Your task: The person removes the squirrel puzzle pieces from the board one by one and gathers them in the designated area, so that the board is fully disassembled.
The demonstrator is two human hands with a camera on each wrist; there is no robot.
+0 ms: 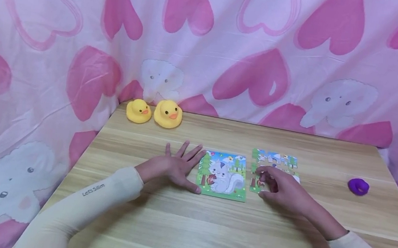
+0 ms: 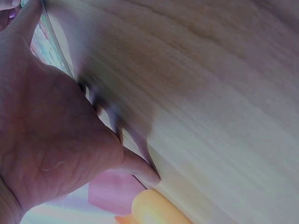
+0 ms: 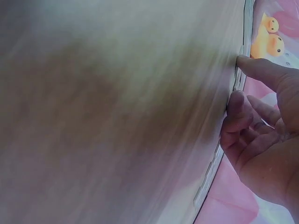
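Observation:
A flat square board (image 1: 222, 175) with a squirrel picture lies on the table. My left hand (image 1: 178, 165) rests beside its left edge, fingers spread, with thumb and a fingertip touching that edge. The palm fills the left of the left wrist view. Just right of the board lie several puzzle pieces (image 1: 275, 158) of a similar picture, partly hidden under my right hand (image 1: 284, 189). Its thumb and index finger pinch a puzzle piece (image 1: 257, 183) at the lower left of these, flat on the table. In the right wrist view the other fingers are curled.
Two yellow rubber ducks (image 1: 168, 114) stand at the table's back left. A small purple duck (image 1: 358, 186) sits to the right on the wooden table (image 1: 185, 231). Behind the table hangs a pink curtain (image 1: 200, 53) with hearts.

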